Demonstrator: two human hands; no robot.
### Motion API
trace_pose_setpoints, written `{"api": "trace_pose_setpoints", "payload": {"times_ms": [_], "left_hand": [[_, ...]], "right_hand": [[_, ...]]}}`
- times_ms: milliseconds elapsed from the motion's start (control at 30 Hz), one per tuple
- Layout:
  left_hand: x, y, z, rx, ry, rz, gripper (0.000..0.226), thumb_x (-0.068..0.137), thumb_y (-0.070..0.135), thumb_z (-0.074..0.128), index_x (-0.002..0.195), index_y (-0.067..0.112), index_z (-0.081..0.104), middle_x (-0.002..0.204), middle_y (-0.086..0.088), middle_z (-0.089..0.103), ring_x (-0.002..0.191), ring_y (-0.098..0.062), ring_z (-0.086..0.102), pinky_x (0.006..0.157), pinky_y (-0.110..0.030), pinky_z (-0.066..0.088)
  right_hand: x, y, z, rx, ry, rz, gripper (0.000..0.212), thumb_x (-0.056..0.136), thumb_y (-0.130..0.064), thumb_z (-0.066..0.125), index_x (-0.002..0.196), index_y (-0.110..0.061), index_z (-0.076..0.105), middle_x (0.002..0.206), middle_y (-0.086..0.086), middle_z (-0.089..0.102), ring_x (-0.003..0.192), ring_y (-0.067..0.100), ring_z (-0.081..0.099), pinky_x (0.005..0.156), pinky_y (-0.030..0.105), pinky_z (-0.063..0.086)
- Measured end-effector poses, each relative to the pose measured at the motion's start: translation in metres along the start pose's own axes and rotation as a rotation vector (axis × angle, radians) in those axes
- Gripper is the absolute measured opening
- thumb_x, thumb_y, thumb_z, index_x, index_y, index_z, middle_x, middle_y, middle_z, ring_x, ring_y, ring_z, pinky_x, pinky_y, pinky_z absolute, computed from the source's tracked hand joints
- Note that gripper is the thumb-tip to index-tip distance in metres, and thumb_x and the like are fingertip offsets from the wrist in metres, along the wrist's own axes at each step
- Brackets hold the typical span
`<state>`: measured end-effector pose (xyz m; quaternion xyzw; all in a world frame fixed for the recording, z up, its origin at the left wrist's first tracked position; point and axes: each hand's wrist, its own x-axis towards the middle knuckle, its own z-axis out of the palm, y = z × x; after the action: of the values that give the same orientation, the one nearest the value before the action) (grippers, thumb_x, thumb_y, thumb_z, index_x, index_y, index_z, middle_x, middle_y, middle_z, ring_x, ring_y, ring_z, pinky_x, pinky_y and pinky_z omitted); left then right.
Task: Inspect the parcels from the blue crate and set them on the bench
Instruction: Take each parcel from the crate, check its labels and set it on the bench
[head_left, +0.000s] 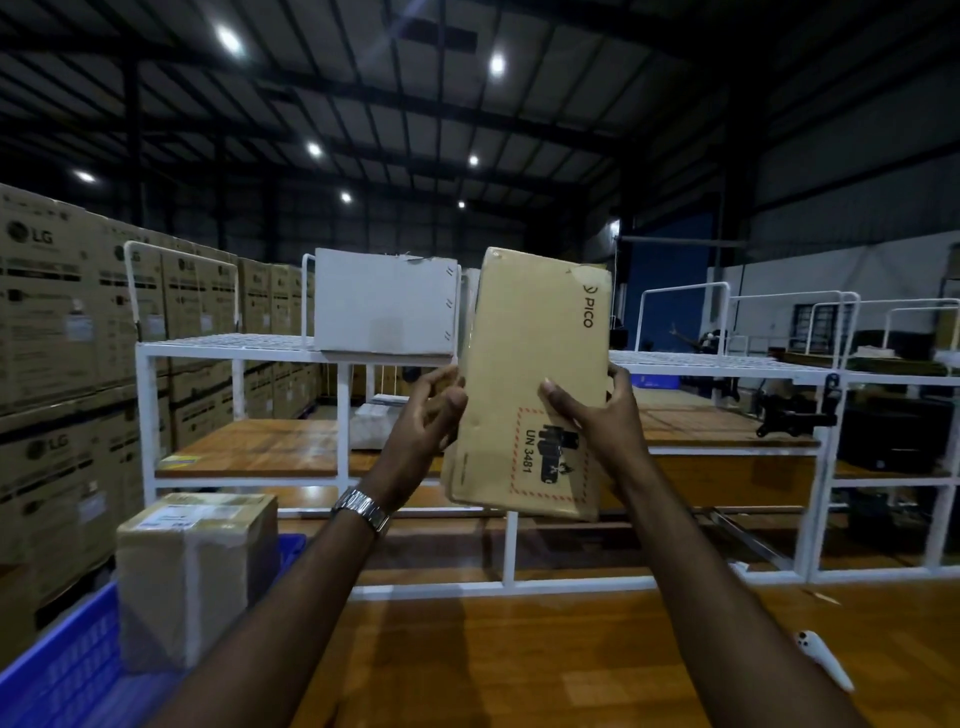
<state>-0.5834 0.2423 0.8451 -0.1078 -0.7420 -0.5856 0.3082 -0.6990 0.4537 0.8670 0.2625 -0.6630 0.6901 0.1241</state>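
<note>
Flat brown PICO parcel (535, 364) upright above the bench (545, 660).

Dim warehouse lit by round ceiling lamps (497, 64) that flare white against the dark roof; the wooden bench (571, 660) shows soft sheen and arm shadows; wide-angle bending curves the edges; the blue crate (57, 670) and stacked cartons (47, 291) at left are smeared with blur.

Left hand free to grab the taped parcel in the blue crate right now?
Probably not: the left hand grips the PICO box along with the right hand. The taped parcel in the blue crate sits unobstructed.
</note>
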Motion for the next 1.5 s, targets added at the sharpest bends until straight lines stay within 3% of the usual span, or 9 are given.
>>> {"api": "trace_pose_setpoints", "payload": {"times_ms": [200,367,500,633,833,967,1133,1300,1500], "left_hand": [[-0.011,-0.008,0.002,0.028,-0.216,0.042,0.139,0.05,0.073,0.091,0.163,0.03,0.023,0.156,-0.001,0.05,0.141,-0.017,0.053,0.104,-0.045,0.056],[-0.009,-0.008,-0.006,0.326,-0.339,0.067,0.15,0.057,0.049,0.097,0.165,0.039,-0.006,0.165,0.007,0.033,0.139,0.006,0.046,0.106,-0.031,0.053],[-0.006,-0.007,-0.009,0.241,-0.116,0.05,0.121,0.063,0.043,0.095,0.162,0.03,0.025,0.141,0.011,0.06,0.12,-0.003,0.066,0.088,-0.027,0.061],[-0.003,-0.007,-0.011,-0.02,0.047,-0.06,0.099,0.058,0.05,0.094,0.143,0.024,0.048,0.129,-0.003,0.07,0.111,-0.021,0.074,0.083,-0.035,0.064],[0.002,-0.002,-0.011,-0.091,0.14,-0.072,0.113,0.051,0.07,0.091,0.142,0.017,0.049,0.129,-0.01,0.07,0.108,-0.025,0.075,0.086,-0.042,0.064],[0.005,0.002,-0.003,-0.059,0.175,-0.04,0.098,0.059,0.064,0.086,0.139,0.019,0.051,0.128,-0.008,0.071,0.105,-0.02,0.076,0.087,-0.042,0.063],[0.001,-0.002,-0.004,0.048,0.151,0.08,0.11,0.062,0.048,0.093,0.156,0.023,0.042,0.145,0.0,0.062,0.126,-0.012,0.065,0.102,-0.035,0.057],[-0.002,0.0,0.006,0.074,0.027,0.059,0.098,0.067,0.053,0.083,0.153,0.035,0.038,0.133,0.006,0.067,0.113,-0.01,0.071,0.087,-0.029,0.062],[0.002,0.0,0.001,0.059,-0.04,0.027,0.072,0.094,0.018,0.075,0.151,0.036,0.034,0.13,-0.001,0.069,0.111,-0.016,0.073,0.085,-0.029,0.061]], "right_hand": [[0.006,-0.006,0.0,0.09,0.049,0.209,0.097,0.053,-0.056,0.094,0.128,-0.018,0.046,0.113,0.01,0.074,0.092,0.025,0.079,0.081,0.051,0.065],[0.006,-0.013,-0.007,0.303,-0.132,0.361,0.049,0.092,-0.051,0.071,0.122,-0.014,0.063,0.116,0.019,0.075,0.095,0.033,0.078,0.07,0.045,0.065],[0.003,-0.01,-0.014,0.489,-0.27,0.292,0.069,0.1,-0.066,0.046,0.138,-0.009,0.057,0.132,0.021,0.066,0.086,0.02,0.078,0.06,0.03,0.062],[-0.005,-0.007,-0.003,0.414,-0.279,0.133,0.078,0.093,-0.075,0.047,0.138,-0.011,0.061,0.134,0.013,0.07,0.127,0.03,0.066,0.106,0.049,0.053],[-0.017,-0.006,0.011,0.093,-0.453,0.009,0.133,0.054,-0.082,0.082,0.164,-0.032,0.025,0.148,0.005,0.058,0.134,0.025,0.058,0.11,0.051,0.051],[-0.019,0.002,0.019,-0.089,-0.4,-0.053,0.123,0.057,-0.07,0.09,0.158,-0.052,0.022,0.147,-0.002,0.057,0.128,0.024,0.061,0.098,0.056,0.058],[-0.016,0.001,0.015,-0.077,-0.209,-0.07,0.088,0.066,-0.072,0.082,0.143,-0.042,0.05,0.123,-0.01,0.073,0.11,0.016,0.073,0.09,0.053,0.063],[-0.021,-0.006,0.017,-0.057,-0.158,-0.139,0.08,0.088,-0.047,0.077,0.155,-0.033,0.035,0.132,-0.016,0.058,0.116,0.007,0.058,0.084,0.025,0.047],[-0.026,0.0,0.021,-0.041,-0.13,-0.158,0.091,0.09,-0.035,0.079,0.162,-0.037,0.023,0.15,-0.006,0.052,0.132,0.018,0.054,0.105,0.05,0.05]]}}
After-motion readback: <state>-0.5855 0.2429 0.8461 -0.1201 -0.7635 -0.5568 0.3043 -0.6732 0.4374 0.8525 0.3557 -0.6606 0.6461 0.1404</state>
